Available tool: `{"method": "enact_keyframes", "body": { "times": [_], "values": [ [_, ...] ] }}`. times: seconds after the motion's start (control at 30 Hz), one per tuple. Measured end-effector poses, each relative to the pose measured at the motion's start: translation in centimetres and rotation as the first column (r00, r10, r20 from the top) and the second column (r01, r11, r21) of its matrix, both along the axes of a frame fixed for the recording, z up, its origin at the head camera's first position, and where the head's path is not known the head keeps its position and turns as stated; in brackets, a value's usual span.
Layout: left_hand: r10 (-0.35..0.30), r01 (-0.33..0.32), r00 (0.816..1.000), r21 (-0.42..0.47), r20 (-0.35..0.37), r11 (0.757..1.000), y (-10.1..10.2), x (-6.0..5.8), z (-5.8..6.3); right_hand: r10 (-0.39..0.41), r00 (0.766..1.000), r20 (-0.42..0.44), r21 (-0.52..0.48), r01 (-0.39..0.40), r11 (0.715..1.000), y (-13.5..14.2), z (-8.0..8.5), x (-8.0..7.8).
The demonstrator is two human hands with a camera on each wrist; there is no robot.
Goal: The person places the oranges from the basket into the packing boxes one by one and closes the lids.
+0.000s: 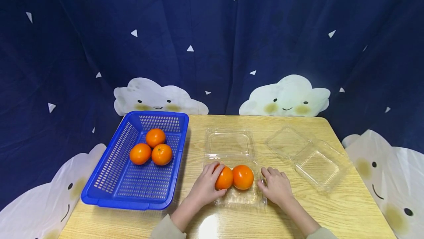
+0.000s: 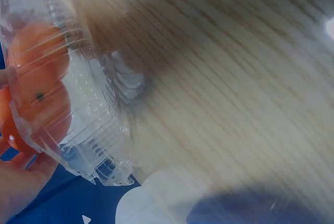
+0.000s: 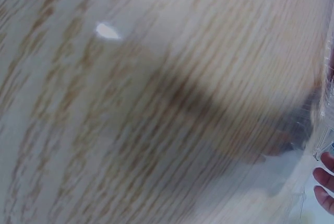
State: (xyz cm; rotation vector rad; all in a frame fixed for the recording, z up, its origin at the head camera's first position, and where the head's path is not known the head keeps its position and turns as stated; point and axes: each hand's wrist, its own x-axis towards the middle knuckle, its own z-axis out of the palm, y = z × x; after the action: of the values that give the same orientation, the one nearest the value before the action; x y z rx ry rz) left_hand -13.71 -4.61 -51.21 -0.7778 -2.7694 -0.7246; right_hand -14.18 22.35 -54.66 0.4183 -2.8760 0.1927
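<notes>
An open clear plastic clamshell box [image 1: 236, 199] lies on the table with its lid [image 1: 229, 142] folded back. Two oranges sit side by side in its base, the left orange [image 1: 224, 177] and the right orange [image 1: 243, 177]. My left hand [image 1: 206, 183] grips the left orange, thumb at its near side and fingers over its far left. Through the box wall both oranges show in the left wrist view. My right hand [image 1: 276, 186] rests at the box's right rim with loosely bent fingers; some fingertips [image 3: 324, 179] appear at the right wrist view's edge.
A blue plastic basket [image 1: 180, 160] stands on the left of the table, with three oranges [image 1: 162, 154] inside. Another open clear clamshell box [image 1: 319, 163] lies at an angle on the right. Behind the wooden table [image 1: 338, 209] hangs a dark blue curtain [image 1: 212, 66].
</notes>
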Motion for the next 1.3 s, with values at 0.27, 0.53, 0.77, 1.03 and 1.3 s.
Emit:
{"method": "enact_keyframes", "body": {
  "times": [0.27,0.53,0.77,1.03,1.3],
  "values": [
    [-0.025,0.025,1.000,-0.022,0.008,0.999,0.4,0.2,-0.5,-0.005,1.000,0.002,-0.002,0.005,1.000,0.0,0.0,0.0],
    [-0.074,0.076,0.996,-0.034,0.056,0.997,0.9,0.5,-0.7,-0.004,1.000,-0.006,-0.004,0.004,1.000,0.0,0.0,-0.1],
    [-0.111,0.116,0.990,-0.044,0.091,0.992,1.4,0.6,-1.1,-0.005,1.000,-0.001,0.001,0.005,1.000,-0.1,0.0,-0.1],
    [-0.125,0.129,0.981,-0.015,0.145,0.992,1.4,0.5,-1.4,0.001,1.000,-0.011,-0.005,-0.001,1.000,-0.1,0.2,0.0],
    [-0.156,0.152,0.958,0.035,0.242,0.988,1.4,0.2,-1.4,-0.002,1.000,0.001,0.000,0.002,1.000,-0.1,0.1,-0.1]
  ]
}}
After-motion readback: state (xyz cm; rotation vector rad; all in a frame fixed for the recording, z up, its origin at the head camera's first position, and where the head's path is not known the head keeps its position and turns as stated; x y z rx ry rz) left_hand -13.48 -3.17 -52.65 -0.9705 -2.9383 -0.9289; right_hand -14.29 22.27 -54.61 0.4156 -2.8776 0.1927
